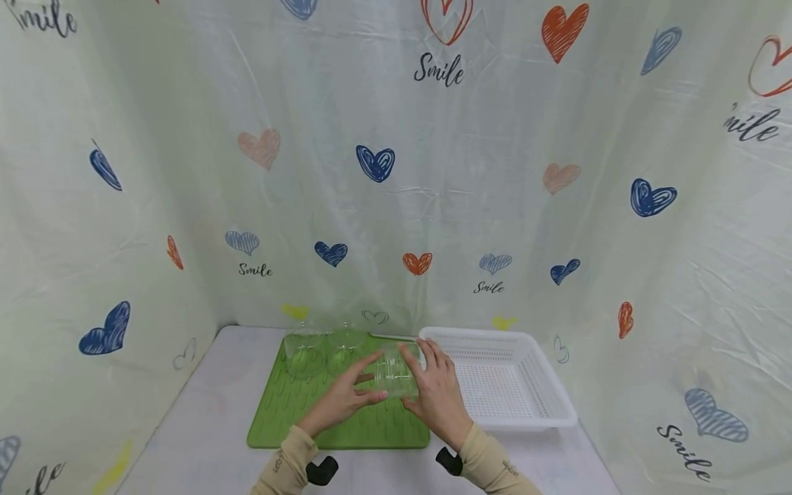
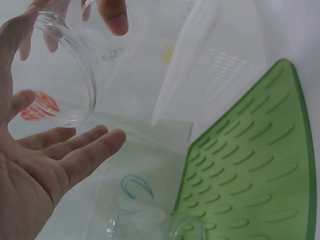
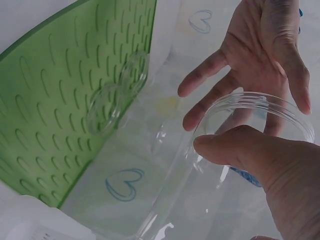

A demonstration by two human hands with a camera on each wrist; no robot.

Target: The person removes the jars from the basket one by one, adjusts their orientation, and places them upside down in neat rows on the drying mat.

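Observation:
A clear glass jar (image 1: pixel 396 371) is tilted on its side above the green mat (image 1: pixel 346 436), its threaded mouth facing left. My right hand (image 1: pixel 441 392) grips the jar around its body, the thumb (image 3: pixel 235 147) pressed along the glass near the rim. At the mouth end is my left hand (image 1: pixel 342 401), with fingers (image 2: pixel 95 150) spread and fairly straight beside the rim. Two more clear glass jars (image 1: pixel 304 354) stand side by side at the back left of the mat.
To the right of the mat sits a white perforated plastic basket (image 1: pixel 547 407). The table (image 1: pixel 207 412) has a white cover. Behind it and at both sides hangs a pale curtain (image 1: pixel 383 213) printed with hearts.

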